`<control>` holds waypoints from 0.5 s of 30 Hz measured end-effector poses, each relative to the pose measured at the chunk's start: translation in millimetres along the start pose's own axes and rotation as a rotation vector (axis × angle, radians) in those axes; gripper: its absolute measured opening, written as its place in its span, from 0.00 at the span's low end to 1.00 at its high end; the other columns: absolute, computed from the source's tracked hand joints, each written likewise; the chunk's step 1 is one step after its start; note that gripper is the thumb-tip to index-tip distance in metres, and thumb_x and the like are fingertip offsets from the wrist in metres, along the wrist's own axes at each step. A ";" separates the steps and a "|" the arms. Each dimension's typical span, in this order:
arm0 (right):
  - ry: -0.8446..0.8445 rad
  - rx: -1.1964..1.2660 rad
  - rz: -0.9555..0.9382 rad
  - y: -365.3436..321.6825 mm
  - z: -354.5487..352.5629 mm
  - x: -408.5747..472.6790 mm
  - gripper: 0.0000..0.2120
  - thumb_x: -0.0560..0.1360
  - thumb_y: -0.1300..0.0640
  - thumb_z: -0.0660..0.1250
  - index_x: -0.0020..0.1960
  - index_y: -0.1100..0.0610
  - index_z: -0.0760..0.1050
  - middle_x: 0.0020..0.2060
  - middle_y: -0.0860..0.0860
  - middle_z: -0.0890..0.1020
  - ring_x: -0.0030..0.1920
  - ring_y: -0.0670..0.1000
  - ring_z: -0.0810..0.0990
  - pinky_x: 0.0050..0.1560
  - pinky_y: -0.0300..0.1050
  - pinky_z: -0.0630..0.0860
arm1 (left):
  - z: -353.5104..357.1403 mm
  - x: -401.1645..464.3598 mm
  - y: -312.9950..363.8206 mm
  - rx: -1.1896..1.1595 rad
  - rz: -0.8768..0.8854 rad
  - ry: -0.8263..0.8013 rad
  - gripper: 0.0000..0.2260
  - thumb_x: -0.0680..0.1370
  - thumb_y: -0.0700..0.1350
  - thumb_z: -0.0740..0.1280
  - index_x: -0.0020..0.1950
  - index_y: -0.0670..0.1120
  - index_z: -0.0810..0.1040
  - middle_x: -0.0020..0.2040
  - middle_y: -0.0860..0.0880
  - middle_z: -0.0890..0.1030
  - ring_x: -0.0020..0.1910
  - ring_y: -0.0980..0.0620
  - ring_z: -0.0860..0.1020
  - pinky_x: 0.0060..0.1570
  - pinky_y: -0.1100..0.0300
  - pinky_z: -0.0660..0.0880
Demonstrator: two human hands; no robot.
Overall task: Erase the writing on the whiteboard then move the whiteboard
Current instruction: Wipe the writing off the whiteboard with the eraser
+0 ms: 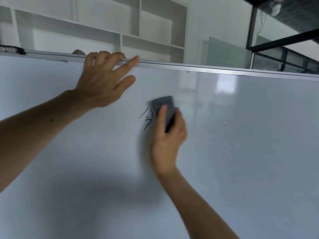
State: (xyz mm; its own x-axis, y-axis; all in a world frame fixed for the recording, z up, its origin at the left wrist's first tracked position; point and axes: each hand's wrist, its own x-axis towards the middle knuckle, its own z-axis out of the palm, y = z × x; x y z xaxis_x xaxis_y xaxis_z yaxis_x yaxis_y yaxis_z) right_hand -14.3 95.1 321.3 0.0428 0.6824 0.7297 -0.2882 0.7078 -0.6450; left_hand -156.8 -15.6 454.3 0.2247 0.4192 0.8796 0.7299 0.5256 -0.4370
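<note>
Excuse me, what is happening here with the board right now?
A person is wiping a whiteboard. The right hand holds a dark eraser against the board, just right of a few black pen strokes that are not yet erased. The eraser looks blurred, so it is probably in motion. The left hand rests at the board's top frame, fingers curled over the edge, seemingly steadying it. A tiny dark mark sits farther right. The board has not yet been moved.

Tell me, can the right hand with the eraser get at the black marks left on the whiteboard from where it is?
Probably yes. The right hand presses the eraser to the whiteboard just right of the black marks, with bare board between. The left hand grips the top frame, out of the way.
</note>
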 end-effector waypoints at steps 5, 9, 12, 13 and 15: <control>-0.236 -0.213 -0.388 -16.6 56.1 -46.6 0.16 0.86 0.46 0.54 0.71 0.49 0.66 0.66 0.53 0.74 0.64 0.51 0.73 0.61 0.48 0.73 | 0.1 2.3 -2.1 -0.010 -0.006 -0.047 0.31 0.84 0.63 0.41 0.77 0.50 0.69 0.67 0.39 0.76 0.60 0.35 0.72 0.59 0.39 0.66; -0.244 -0.309 -0.704 13.2 65.3 -38.8 0.17 0.84 0.64 0.56 0.72 0.57 0.65 0.66 0.66 0.69 0.63 0.63 0.72 0.55 0.53 0.70 | -3.1 4.5 -1.2 0.022 0.004 -0.094 0.32 0.83 0.64 0.40 0.78 0.48 0.66 0.69 0.35 0.74 0.64 0.32 0.72 0.61 0.36 0.66; -0.320 -0.392 -0.744 19.7 23.5 -15.2 0.21 0.81 0.60 0.61 0.74 0.55 0.66 0.68 0.63 0.70 0.66 0.60 0.71 0.58 0.49 0.66 | -2.7 4.3 1.9 0.043 -0.009 -0.098 0.32 0.83 0.64 0.42 0.78 0.49 0.66 0.69 0.36 0.74 0.63 0.33 0.71 0.61 0.38 0.66; -0.325 -0.365 -0.641 19.0 5.5 -2.7 0.20 0.82 0.53 0.61 0.73 0.52 0.68 0.69 0.59 0.71 0.66 0.56 0.70 0.59 0.44 0.65 | -2.4 4.1 2.6 0.050 -0.015 -0.097 0.31 0.83 0.64 0.43 0.78 0.49 0.66 0.68 0.37 0.74 0.63 0.33 0.71 0.61 0.39 0.66; -0.227 -0.283 -0.425 25.3 -28.3 25.4 0.25 0.81 0.37 0.58 0.72 0.50 0.69 0.67 0.50 0.74 0.65 0.48 0.70 0.62 0.34 0.63 | -2.8 4.5 3.4 0.051 -0.026 -0.110 0.32 0.82 0.65 0.44 0.78 0.49 0.66 0.68 0.37 0.74 0.63 0.33 0.72 0.62 0.38 0.67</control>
State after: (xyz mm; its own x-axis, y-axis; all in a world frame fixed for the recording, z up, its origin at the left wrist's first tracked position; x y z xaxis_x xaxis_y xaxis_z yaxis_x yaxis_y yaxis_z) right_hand 6.6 135.6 317.1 -0.1169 0.2916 0.9494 -0.0209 0.9550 -0.2959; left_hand -151.5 -14.1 457.3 0.1322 0.4819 0.8662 0.7000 0.5733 -0.4258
